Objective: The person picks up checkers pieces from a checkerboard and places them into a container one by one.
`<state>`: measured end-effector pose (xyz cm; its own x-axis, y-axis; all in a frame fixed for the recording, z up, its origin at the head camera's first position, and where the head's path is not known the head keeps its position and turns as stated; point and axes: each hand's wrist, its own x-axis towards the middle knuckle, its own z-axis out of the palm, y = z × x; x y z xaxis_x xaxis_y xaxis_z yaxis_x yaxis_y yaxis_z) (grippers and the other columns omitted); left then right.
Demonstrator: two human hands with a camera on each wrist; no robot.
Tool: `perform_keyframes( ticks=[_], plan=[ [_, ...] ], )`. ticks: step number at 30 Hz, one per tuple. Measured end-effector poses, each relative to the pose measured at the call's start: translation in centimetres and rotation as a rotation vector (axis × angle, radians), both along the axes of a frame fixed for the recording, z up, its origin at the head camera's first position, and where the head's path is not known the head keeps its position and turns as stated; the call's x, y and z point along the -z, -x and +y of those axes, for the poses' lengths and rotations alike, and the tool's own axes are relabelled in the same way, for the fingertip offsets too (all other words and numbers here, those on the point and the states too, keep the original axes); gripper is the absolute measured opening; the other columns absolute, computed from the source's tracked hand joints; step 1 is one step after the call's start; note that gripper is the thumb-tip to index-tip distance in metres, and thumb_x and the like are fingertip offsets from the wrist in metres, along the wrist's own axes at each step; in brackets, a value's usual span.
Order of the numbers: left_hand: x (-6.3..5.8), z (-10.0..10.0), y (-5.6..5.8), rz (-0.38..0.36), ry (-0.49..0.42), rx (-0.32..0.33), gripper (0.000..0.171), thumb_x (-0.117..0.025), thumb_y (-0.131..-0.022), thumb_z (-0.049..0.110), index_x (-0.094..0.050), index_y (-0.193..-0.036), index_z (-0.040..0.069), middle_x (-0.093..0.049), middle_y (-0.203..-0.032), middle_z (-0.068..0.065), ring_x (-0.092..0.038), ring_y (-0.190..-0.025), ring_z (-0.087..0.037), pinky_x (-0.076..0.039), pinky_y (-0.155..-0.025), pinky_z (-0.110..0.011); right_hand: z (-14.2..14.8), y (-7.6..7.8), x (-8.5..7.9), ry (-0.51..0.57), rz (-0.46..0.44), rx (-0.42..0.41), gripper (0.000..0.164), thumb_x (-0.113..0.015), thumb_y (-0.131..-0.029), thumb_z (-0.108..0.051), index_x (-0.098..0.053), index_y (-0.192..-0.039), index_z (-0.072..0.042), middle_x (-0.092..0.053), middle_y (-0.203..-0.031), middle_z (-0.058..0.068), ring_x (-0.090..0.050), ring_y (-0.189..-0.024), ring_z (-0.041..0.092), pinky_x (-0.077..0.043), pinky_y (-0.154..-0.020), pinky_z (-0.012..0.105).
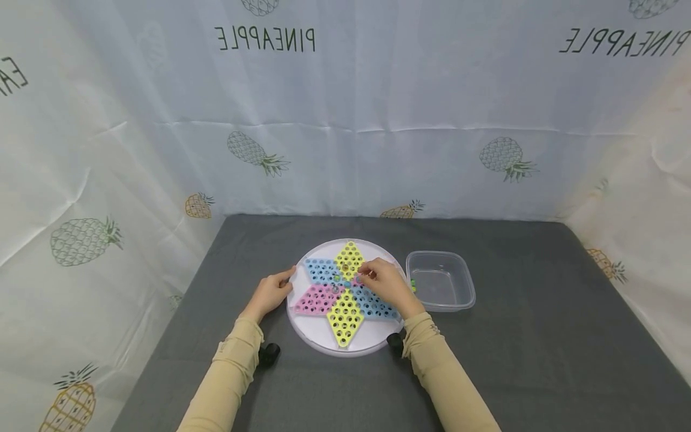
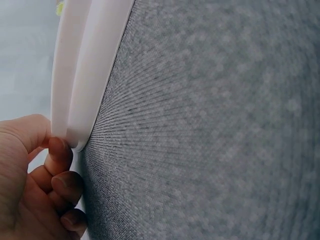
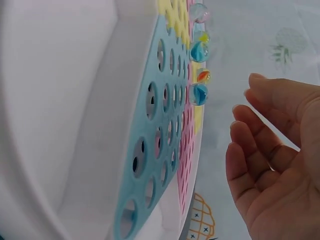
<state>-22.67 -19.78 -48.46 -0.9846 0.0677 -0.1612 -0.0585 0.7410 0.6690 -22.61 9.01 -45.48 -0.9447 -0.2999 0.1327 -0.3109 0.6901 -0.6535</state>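
A round white Chinese checkers board (image 1: 318,330) with a yellow, pink and blue star of holes lies on the table. My left hand (image 1: 270,293) pinches its left rim; in the left wrist view the thumb is on one side and curled fingers (image 2: 61,152) on the other. Above the star's centre hovers my right hand (image 1: 385,282), fingers loosely bent, nothing between them in the right wrist view. Several glass marbles sit around the centre, among them a blue marble (image 3: 198,94), an orange one (image 3: 203,75) and a clear one (image 3: 199,13).
Right of the board stands a clear plastic container (image 1: 456,300), with small green marbles (image 1: 413,285) at its left side. A dark grey cloth (image 1: 540,336) covers the table. Behind hangs a white curtain (image 1: 378,168) printed with pineapples.
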Motion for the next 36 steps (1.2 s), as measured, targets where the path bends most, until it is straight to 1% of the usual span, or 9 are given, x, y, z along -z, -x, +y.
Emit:
perform_keyframes(
  ticks=[5, 14, 17, 25, 31, 36],
  plan=[
    [0.0, 0.0, 0.0, 0.005, -0.014, -0.003, 0.050, -0.051, -0.090, 0.018, -0.045, -0.140, 0.017, -0.033, -0.060, 0.000, -0.029, -0.054, -0.013, -0.030, -0.053, -0.028, -0.3, 0.5, 0.2, -0.058, -0.039, 0.001, 0.017, -0.063, -0.087, -0.020, -0.069, -0.099, -0.010, -0.062, -0.089, 0.002, -0.054, -0.080, 0.013, -0.046, -0.074, 0.030],
    [0.2, 0.0, 0.0, -0.002, -0.023, 0.001, 0.050, -0.051, -0.090, 0.018, -0.045, -0.139, 0.017, -0.033, -0.059, 0.001, -0.029, -0.053, -0.013, -0.030, -0.052, -0.028, -0.5, 1.2, 1.4, -0.021, -0.117, 0.037, 0.021, -0.064, -0.086, -0.020, -0.069, -0.104, -0.009, -0.063, -0.089, 0.004, -0.055, -0.079, 0.012, -0.047, -0.075, 0.030],
    [0.3, 0.0, 0.0, 0.010, -0.029, 0.006, 0.050, -0.051, -0.090, 0.018, -0.045, -0.139, 0.016, -0.033, -0.058, 0.001, -0.028, -0.053, -0.013, -0.029, -0.052, -0.027, -0.5, 1.4, 1.7, -0.017, -0.123, 0.041, 0.021, -0.065, -0.085, -0.018, -0.069, -0.103, -0.008, -0.063, -0.089, 0.004, -0.054, -0.078, 0.013, -0.046, -0.075, 0.031],
    [0.2, -0.1, 0.2, 0.056, -0.004, 0.013, 0.048, -0.050, -0.090, 0.017, -0.046, -0.138, 0.016, -0.033, -0.055, 0.001, -0.026, -0.050, -0.011, -0.028, -0.050, -0.026, -0.6, 1.7, 1.9, -0.034, -0.100, 0.014, 0.015, -0.064, -0.085, -0.014, -0.071, -0.097, -0.007, -0.060, -0.080, 0.002, -0.050, -0.071, 0.012, -0.043, -0.069, 0.028],
    [0.4, -0.3, 0.1, 0.040, -0.002, 0.010, 0.049, -0.050, -0.090, 0.017, -0.045, -0.139, 0.016, -0.033, -0.057, 0.002, -0.027, -0.052, -0.011, -0.028, -0.051, -0.026, -0.6, 1.6, 2.0, -0.033, -0.101, -0.001, 0.014, -0.065, -0.085, -0.013, -0.071, -0.096, -0.009, -0.060, -0.078, 0.002, -0.048, -0.069, 0.011, -0.042, -0.069, 0.027],
    [0.4, -0.2, 0.1, 0.036, -0.010, 0.018, 0.049, -0.050, -0.090, 0.017, -0.045, -0.139, 0.015, -0.032, -0.057, 0.001, -0.027, -0.052, -0.012, -0.028, -0.051, -0.026, -0.5, 1.5, 2.2, -0.025, -0.094, 0.012, 0.013, -0.065, -0.085, -0.014, -0.071, -0.096, -0.009, -0.059, -0.079, 0.001, -0.048, -0.070, 0.012, -0.042, -0.069, 0.028]
  ],
)
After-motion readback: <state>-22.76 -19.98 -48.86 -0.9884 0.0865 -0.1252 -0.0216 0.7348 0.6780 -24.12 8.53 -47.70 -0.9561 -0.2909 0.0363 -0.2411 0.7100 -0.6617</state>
